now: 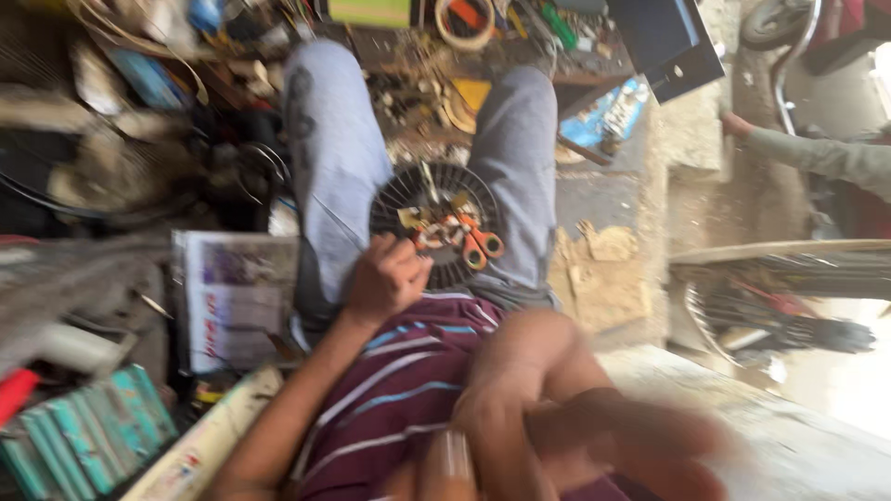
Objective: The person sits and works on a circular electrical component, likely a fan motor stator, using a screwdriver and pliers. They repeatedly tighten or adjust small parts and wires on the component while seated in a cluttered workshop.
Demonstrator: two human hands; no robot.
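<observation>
1. The left hand [388, 276] is curled into a fist at the rim of the round black ribbed motor disc [436, 223], seemingly steadying it in the lap.
2. The right hand [557, 417] is close and blurred; its grip cannot be told.
3. The disc rests between grey-trousered knees and carries orange-handled scissors [475, 243] and small scraps.

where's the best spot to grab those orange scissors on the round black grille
Probably by the orange loop handles, which point toward the person's body and lie exposed on the grille. The blades point into small parts at the middle, so come from the handle side. The left hand rests on the near rim; the right hand is blurred.
</observation>
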